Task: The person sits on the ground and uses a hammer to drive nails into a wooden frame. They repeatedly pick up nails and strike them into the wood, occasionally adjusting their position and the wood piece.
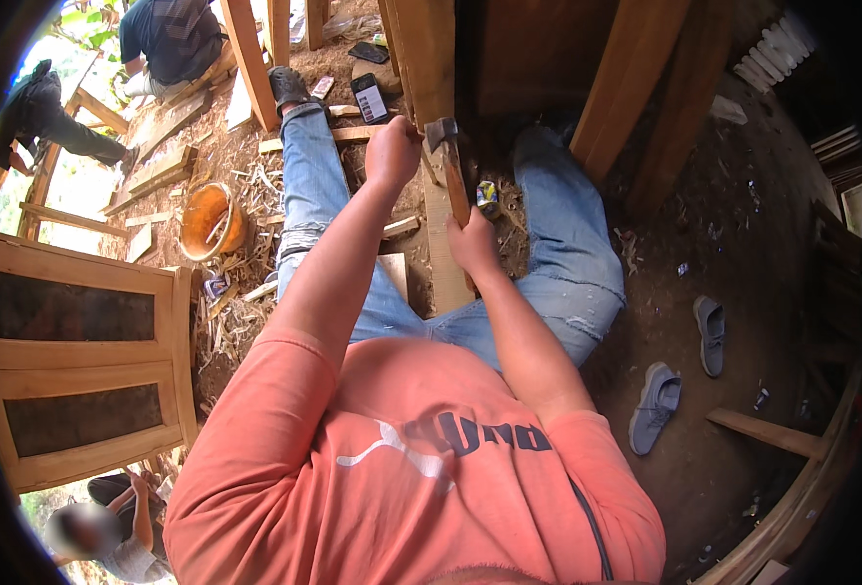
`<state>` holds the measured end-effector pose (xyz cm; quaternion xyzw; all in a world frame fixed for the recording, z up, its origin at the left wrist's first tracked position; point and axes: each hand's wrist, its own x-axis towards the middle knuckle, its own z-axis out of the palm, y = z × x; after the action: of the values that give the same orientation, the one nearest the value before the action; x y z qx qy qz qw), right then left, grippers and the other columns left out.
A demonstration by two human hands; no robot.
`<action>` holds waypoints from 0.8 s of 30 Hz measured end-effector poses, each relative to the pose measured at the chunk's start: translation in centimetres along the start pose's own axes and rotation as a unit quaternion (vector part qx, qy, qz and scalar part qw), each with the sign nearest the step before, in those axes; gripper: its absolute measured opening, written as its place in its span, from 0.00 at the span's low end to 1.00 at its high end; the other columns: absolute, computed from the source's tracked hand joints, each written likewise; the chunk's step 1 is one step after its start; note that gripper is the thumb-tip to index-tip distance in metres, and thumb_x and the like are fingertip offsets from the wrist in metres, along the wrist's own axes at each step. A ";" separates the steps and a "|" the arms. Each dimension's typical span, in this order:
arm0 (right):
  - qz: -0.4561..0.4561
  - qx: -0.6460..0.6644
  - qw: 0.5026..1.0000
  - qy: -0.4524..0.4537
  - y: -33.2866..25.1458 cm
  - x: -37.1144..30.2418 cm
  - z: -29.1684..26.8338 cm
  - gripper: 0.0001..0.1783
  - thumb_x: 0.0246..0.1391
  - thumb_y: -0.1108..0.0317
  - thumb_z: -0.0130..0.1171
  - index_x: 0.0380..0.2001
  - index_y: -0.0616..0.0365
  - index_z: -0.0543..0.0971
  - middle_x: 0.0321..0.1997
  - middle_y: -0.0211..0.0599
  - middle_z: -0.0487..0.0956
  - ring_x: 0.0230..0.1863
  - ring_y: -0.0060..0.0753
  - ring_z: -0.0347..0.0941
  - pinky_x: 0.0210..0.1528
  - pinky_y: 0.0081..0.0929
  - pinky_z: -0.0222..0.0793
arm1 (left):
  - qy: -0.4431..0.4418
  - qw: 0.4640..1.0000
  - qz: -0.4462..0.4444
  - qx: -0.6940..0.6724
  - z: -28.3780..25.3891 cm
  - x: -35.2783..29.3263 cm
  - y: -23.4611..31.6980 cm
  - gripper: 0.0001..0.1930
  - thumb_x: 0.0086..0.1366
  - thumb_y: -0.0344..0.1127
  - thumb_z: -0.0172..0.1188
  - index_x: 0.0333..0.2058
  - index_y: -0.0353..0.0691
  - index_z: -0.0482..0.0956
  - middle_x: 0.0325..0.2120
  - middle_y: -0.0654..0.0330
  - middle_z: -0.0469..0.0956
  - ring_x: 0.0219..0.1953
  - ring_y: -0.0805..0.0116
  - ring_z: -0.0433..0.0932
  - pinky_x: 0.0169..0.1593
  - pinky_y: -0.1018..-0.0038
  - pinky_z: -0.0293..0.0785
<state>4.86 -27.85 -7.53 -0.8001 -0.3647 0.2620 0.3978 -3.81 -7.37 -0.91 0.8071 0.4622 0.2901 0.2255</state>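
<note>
My right hand (474, 244) is wrapped round the wooden handle of a hammer (458, 185). Its dark metal head (440, 134) is raised beside my left hand (394, 152). That hand is closed in a fist at the edge of an upright wooden post (425, 68); whatever its fingers hold is hidden or too small to name. A long wooden plank (444, 249) runs between my legs, below both hands.
An orange bucket (211, 222) stands left among shavings. A phone (369, 98) lies ahead. A panelled wooden frame (82, 356) is at left, slanted posts (631, 78) at front right, grey shoes (655, 408) at right. Other people (171, 44) are at the left.
</note>
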 end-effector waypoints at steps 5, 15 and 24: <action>0.036 -0.085 0.995 -0.042 2.8 0.6 0.5 0.24 0.67 0.51 0.64 0.52 0.63 0.81 0.47 0.66 0.87 0.54 0.71 0.84 0.58 0.59 0.79 | 0.010 1.000 -0.003 0.026 0.2 0.1 0.6 0.07 0.67 0.36 0.70 0.39 0.40 0.86 0.35 0.45 0.88 0.43 0.41 0.87 0.48 0.50 0.83; 0.033 -0.060 0.997 -0.040 1.4 0.8 0.1 0.26 0.68 0.50 0.64 0.52 0.65 0.82 0.47 0.66 0.87 0.54 0.71 0.84 0.58 0.59 0.78 | 0.003 0.999 -0.033 0.006 -0.5 -0.3 0.7 0.09 0.66 0.37 0.72 0.40 0.40 0.86 0.37 0.46 0.89 0.43 0.41 0.87 0.48 0.51 0.83; -0.002 -0.019 1.000 0.004 -0.3 0.5 -0.2 0.23 0.68 0.54 0.64 0.52 0.64 0.81 0.48 0.66 0.87 0.54 0.72 0.83 0.57 0.60 0.79 | 0.027 1.000 -0.004 0.007 -0.7 0.1 -1.1 0.11 0.66 0.39 0.73 0.41 0.38 0.87 0.36 0.45 0.88 0.43 0.41 0.87 0.48 0.50 0.82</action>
<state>5.17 -27.41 -7.19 -0.8080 -0.3696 0.2513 0.3840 -4.90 -6.66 -1.11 0.7984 0.4736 0.3079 0.2083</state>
